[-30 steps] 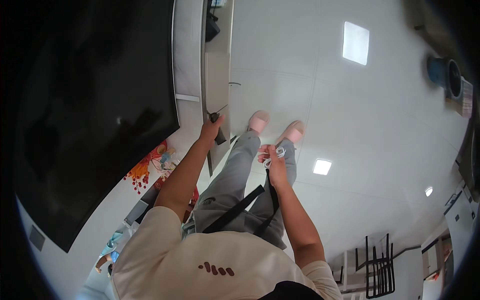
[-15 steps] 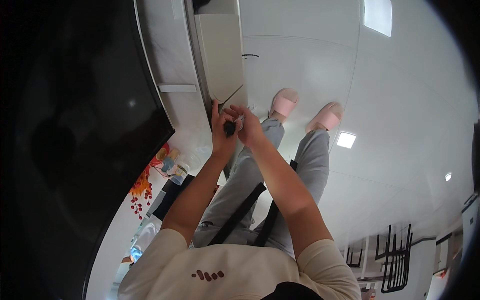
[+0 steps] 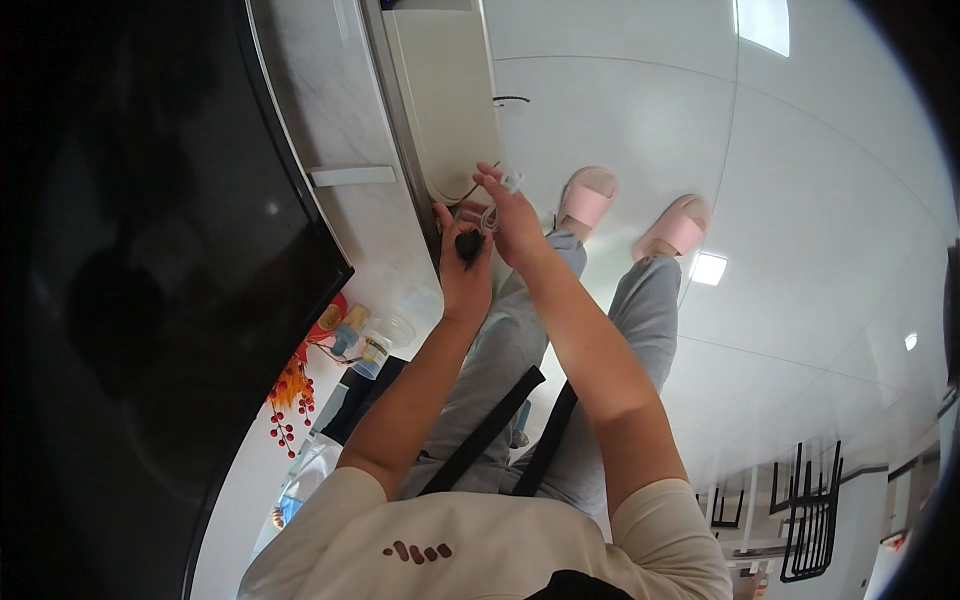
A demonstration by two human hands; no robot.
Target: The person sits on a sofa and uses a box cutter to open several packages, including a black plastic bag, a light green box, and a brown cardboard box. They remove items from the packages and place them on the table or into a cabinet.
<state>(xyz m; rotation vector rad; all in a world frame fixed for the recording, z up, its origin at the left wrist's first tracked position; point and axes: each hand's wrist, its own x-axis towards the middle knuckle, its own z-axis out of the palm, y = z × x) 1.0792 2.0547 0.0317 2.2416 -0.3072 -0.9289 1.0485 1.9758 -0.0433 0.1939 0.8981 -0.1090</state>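
Note:
My left hand [image 3: 465, 272] is closed around a small black plug-like object [image 3: 469, 244], held against the lower edge of a cream-coloured panel [image 3: 445, 90]. A thin dark cord [image 3: 482, 186] runs up from it. My right hand [image 3: 517, 222] is right beside the left one, touching it. Its fingertips pinch a thin white cord [image 3: 510, 183] in front of the panel. Both forearms reach forward over my grey trousers [image 3: 600, 350].
A large black screen [image 3: 170, 230] fills the left side above a white marbled ledge [image 3: 335, 120]. Plastic cups [image 3: 375, 345] and red berry decorations [image 3: 290, 395] lie below it. My pink slippers [image 3: 630, 215] stand on a glossy white floor. Black chair frames [image 3: 805, 510] are at the lower right.
My hands were apart a second ago, the right one near my thigh. Both have since come together at the cream panel, and the view has moved closer to it.

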